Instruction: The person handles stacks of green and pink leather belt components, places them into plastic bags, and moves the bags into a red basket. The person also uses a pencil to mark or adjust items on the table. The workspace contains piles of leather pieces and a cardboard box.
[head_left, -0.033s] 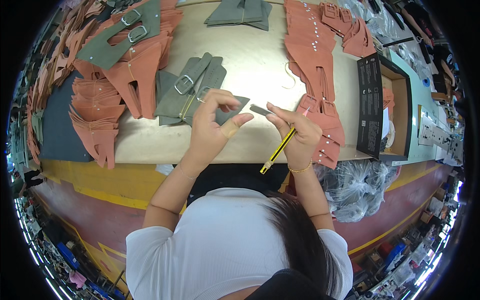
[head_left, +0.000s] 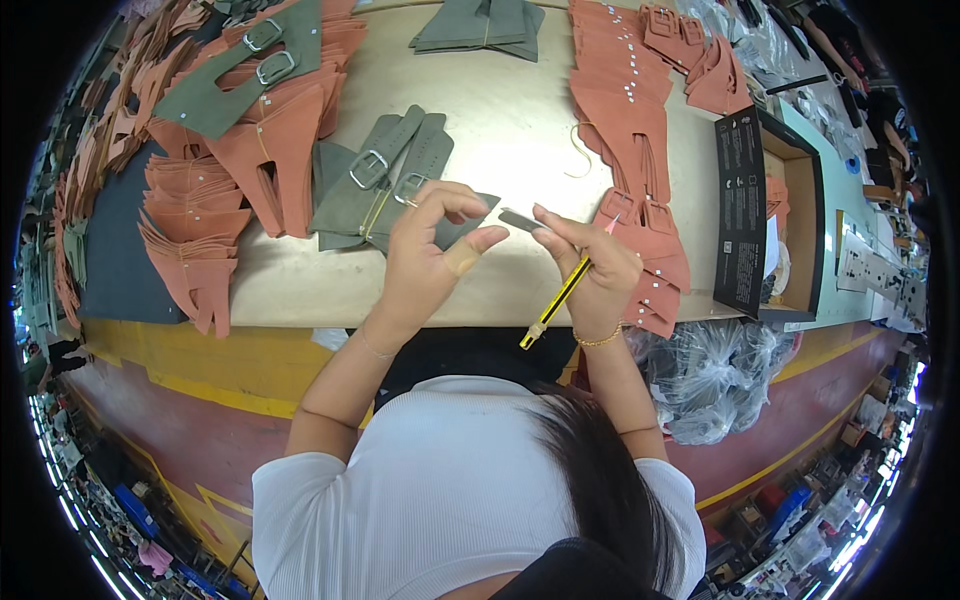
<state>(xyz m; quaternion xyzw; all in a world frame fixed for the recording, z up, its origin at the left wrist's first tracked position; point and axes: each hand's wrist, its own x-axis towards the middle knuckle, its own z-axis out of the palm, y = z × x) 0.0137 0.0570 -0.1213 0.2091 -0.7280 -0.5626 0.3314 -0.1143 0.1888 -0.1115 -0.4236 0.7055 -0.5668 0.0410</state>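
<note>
My left hand (head_left: 422,250) is raised over the near edge of the table, thumb and fingers curved but apart, with nothing between them. A beige patch is wrapped around its thumb. Opposite it, my right hand (head_left: 597,262) pinches a small dark grey strip (head_left: 520,220) between thumb and fingers. The same hand keeps a slim yellow-and-black stick-like tool (head_left: 556,303) slanting down out of the palm; its kind is unclear. Behind my left hand lies a bundle of grey-green straps with buckles (head_left: 372,180), tied with a yellow band and partly hidden by the fingers.
Stacks of orange-brown cut pieces (head_left: 265,160) lie at left, topped by a grey-green buckled piece (head_left: 225,90). More orange-brown pieces (head_left: 625,110) run along the right. A grey-green stack (head_left: 480,30) lies at the far side. A black open box (head_left: 742,210) stands right; plastic bags (head_left: 710,385) sit below.
</note>
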